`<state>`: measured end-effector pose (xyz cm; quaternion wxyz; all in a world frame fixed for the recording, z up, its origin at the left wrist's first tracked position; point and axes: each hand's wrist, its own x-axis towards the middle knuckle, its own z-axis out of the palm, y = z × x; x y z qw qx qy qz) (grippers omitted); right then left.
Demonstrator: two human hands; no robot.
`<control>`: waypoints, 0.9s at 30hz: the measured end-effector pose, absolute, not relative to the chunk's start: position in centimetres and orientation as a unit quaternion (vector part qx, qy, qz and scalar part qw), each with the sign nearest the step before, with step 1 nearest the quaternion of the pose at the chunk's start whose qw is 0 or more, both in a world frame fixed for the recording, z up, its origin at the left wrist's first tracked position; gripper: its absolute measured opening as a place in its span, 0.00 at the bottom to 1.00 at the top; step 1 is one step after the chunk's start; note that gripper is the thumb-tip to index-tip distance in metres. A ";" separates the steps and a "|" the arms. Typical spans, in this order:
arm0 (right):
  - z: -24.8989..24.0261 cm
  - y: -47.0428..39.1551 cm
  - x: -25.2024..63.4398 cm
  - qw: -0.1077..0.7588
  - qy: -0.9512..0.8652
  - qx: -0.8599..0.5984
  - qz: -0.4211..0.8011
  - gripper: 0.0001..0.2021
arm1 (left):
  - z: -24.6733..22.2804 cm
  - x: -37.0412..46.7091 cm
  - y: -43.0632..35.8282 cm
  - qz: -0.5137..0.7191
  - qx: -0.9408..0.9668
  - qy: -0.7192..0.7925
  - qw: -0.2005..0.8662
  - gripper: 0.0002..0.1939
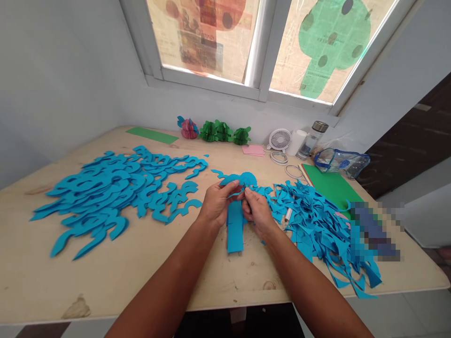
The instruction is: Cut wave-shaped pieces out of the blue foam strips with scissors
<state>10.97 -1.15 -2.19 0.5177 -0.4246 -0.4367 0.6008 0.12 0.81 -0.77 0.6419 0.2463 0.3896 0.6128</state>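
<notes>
My left hand (219, 201) is closed, pinching a blue paper piece (248, 178) with a curved edge between thumb and fingers. My right hand (257, 210) is wrapped round dark scissors (244, 187), mostly hidden by the fingers, with the tip at the paper. Both hands are close together above the table. Below them a blue paper strip (235, 230) lies flat. To the left spreads a large pile of wavy blue paper cut-outs (116, 183). Right of my right hand is a heap of pointed blue paper scraps (306, 216), with a white marker (288, 215) among them.
Along the wall stand green and pink paper honeycomb figures (215, 131), a small white fan (280, 139), tape rolls (279, 158), a glass bottle (312, 141) and a clear pouch (341, 162). Green sheets (331, 185) lie at right, and a green strip (152, 135) at back left.
</notes>
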 end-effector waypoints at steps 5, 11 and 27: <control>-2.4 -1.1 10.8 0.535 -0.420 -0.428 0.595 0.28 | -1.1 1.0 0.4 0.613 0.252 0.363 0.655 0.14; -2.5 -1.0 11.0 0.553 -0.405 -0.431 0.587 0.28 | -1.0 1.4 0.1 0.617 0.273 0.372 0.637 0.14; -2.8 -1.1 10.9 0.546 -0.415 -0.423 0.592 0.27 | -0.6 1.5 0.0 0.626 0.284 0.377 0.621 0.15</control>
